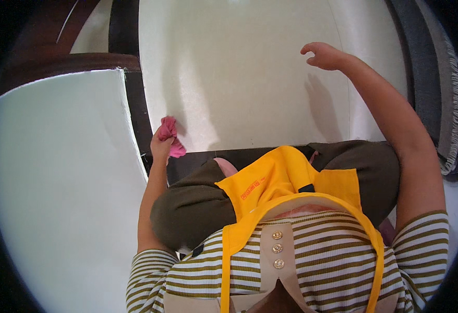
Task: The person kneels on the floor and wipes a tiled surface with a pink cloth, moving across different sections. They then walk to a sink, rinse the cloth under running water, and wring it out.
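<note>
My left hand grips a crumpled pink cloth, with folds of it sticking out above and below the fingers. It is beside a dark border strip, close to the white wall. Off to the upper right, my right hand hovers over the pale floor, its thumb and fingers curved apart around nothing. A shadow of that hand falls on the floor below it.
Dark brown wooden furniture stands at the upper left. A grey fringed textile runs along the right side. My bent knees in dark trousers and a yellow apron fill the space before me.
</note>
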